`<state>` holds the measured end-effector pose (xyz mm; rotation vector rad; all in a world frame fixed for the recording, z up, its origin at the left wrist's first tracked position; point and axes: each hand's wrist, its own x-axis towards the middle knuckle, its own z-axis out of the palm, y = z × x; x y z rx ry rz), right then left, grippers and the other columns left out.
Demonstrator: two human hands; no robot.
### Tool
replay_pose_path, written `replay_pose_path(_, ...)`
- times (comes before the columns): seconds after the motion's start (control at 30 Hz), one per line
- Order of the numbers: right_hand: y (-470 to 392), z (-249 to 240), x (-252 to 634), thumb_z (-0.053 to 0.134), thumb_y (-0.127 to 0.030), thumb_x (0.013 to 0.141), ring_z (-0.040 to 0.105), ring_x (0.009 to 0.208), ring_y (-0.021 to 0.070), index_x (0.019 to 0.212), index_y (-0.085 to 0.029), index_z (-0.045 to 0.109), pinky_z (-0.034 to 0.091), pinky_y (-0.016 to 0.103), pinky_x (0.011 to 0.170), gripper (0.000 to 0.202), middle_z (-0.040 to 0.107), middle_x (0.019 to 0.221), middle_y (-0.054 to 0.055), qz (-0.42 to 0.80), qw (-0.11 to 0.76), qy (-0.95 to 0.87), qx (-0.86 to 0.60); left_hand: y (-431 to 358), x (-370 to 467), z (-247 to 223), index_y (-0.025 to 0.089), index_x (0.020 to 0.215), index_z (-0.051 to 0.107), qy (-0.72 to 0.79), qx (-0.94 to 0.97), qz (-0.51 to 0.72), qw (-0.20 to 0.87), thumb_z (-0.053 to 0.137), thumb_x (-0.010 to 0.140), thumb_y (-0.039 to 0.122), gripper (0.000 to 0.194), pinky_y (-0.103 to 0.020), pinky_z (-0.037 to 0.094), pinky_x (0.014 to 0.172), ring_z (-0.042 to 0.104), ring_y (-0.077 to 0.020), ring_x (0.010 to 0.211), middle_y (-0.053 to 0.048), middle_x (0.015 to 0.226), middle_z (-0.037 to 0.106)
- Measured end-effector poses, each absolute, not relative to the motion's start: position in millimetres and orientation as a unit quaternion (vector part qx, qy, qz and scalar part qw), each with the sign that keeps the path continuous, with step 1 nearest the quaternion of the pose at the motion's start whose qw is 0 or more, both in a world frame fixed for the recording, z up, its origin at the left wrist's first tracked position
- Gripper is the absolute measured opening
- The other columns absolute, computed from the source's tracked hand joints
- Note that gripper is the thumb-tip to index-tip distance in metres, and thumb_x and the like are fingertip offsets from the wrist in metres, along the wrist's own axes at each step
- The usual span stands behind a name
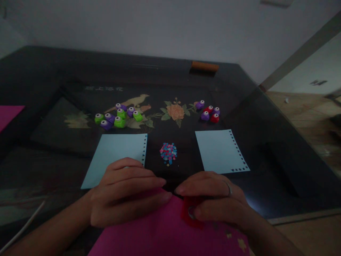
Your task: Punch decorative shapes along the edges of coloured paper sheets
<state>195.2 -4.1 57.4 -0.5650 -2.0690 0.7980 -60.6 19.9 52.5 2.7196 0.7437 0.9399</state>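
My right hand (213, 197) is closed on a small red craft punch (188, 217), its thumb at the punch's pale round button. The punch sits at the edge of a magenta sheet of paper (149, 234) low in the view. My left hand (125, 193) grips the top edge of the same sheet, fingers together and the thumb hidden. Gold star shapes (242, 244) show on the sheet's lower right. Beyond my hands lies a small heap of blue, pink and red paper confetti (168, 153).
A light blue sheet (114, 147) and a second blue sheet (220, 151) have holes along their edges. Green and purple punches (119, 121) stand left, purple and red punches (210, 113) right. A brown roll (204, 67) lies at the dark table's (170, 78) back.
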Motion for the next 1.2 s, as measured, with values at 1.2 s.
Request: replay_pose_path(1.2, 9.4, 52.8, 191.3, 0.05, -0.015, 0.089, 0.065, 0.099, 0.0182, 0.103, -0.016, 0.053, 0.055, 0.031, 0.08, 0.014, 0.066, 0.107, 0.014, 0.296, 0.454, -0.829, -0.137, 19.9, -60.0, 53.6, 0.035, 0.109, 0.065, 0.239, 0.911, 0.317, 0.11, 0.055, 0.087, 0.017, 0.03, -0.035, 0.057, 0.079, 0.069, -0.018, 0.084, 0.0, 0.093, 0.074)
